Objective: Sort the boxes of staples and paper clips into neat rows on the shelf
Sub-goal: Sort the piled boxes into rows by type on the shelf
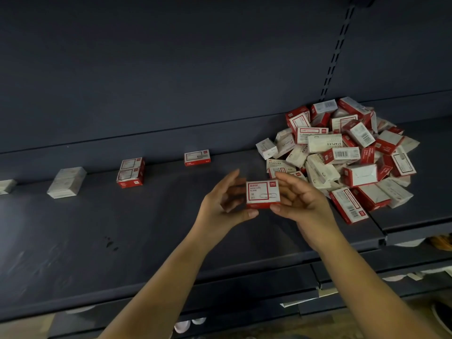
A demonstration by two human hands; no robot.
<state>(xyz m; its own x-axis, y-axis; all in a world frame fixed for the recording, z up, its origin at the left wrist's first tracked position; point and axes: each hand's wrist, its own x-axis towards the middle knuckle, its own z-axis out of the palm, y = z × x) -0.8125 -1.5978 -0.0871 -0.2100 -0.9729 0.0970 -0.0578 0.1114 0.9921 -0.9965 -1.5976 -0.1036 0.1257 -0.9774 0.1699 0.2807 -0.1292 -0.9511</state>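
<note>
Both hands hold one red-and-white paper clip box (pixel 263 194) above the dark shelf (pixel 122 228), mid-right. Left hand (pixel 225 206) pinches its left end, right hand (pixel 300 201) grips the right end. Jumbled pile of boxes (pixel 342 155) just right, far side. Small stacks (pixel 130 172) placed far left along the back.

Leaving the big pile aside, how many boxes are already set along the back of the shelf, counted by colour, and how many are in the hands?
Red-and-white boxes at the back: 3, a stack of two and a single one
Pale white boxes at the back: 2
Red-and-white box held by both hands: 1
Total: 6
</note>
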